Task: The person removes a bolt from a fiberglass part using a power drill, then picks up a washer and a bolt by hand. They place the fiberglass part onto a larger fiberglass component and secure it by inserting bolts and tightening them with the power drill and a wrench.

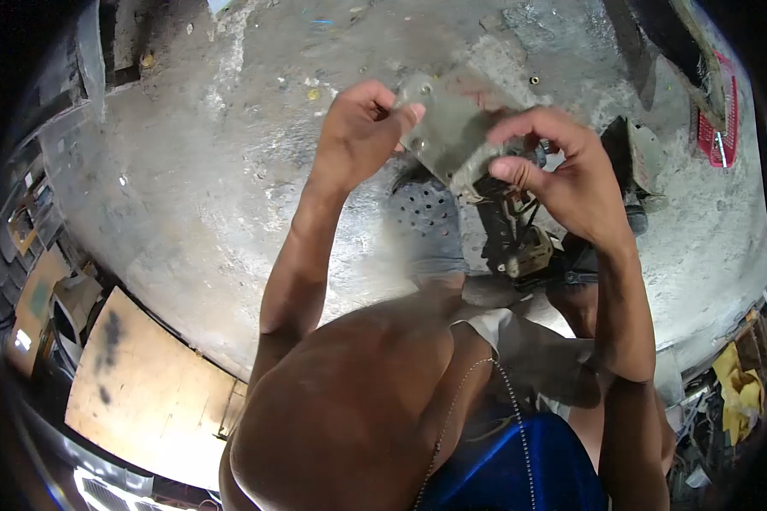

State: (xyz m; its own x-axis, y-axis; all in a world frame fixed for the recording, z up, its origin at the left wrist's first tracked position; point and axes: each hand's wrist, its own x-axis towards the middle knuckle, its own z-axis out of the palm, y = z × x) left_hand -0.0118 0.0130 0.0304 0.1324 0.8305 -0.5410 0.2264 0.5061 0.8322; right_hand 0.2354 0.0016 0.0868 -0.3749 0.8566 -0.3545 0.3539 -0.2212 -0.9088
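A greyish flat metal plate [460, 119] with bolt holes near its edge is held up over the floor. Its left edge is pinched between the thumb and fingers of my left hand [360, 136]. At the plate's right side hovers my right hand [567, 166], its curved thumb and forefinger apart and overlapping the plate's edge in this view. Below the plate, a dark mechanical assembly [524, 251] with metal parts sits on the floor between my legs, partly hidden by the plate and right hand. A perforated grey clog [426, 213] is on my foot beside it.
A small nut [534, 80] lies on the concrete floor [204, 153] beyond the plate. A red plastic basket [717, 128] stands at the far right. A wooden board [145, 375] is at lower left, and a yellow cloth [735, 387] lies among scrap at lower right.
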